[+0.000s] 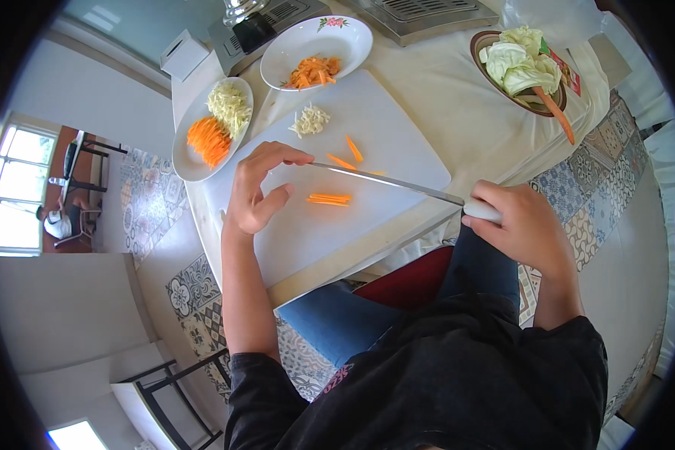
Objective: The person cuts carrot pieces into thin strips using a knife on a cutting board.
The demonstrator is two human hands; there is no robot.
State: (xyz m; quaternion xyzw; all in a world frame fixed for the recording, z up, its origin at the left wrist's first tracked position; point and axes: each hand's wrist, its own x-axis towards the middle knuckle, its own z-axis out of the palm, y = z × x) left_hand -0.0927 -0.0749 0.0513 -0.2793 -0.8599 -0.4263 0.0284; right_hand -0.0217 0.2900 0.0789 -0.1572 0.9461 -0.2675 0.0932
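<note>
My right hand (514, 221) is wrapped round the white handle of a knife (397, 182), whose blade points left across the white cutting board (382, 124). At the blade's tip, my left hand (259, 191) touches the metal with a fingertip, its thumb held apart and nothing in its palm. Below the blade lies a small bundle of carrot sticks (328, 199). Loose carrot pieces (354, 148) rest just above it. A small heap of pale chopped vegetable (310, 120) sits higher on the board.
An oval plate (180, 161) at left bears shredded carrot and cabbage. Behind the board, a floral plate (360, 46) holds orange peelings. A brown-rimmed bowl (481, 56) with cabbage and a carrot stands at back right. Metal stoves (420, 16) stand behind. A person (58, 223) sits far left.
</note>
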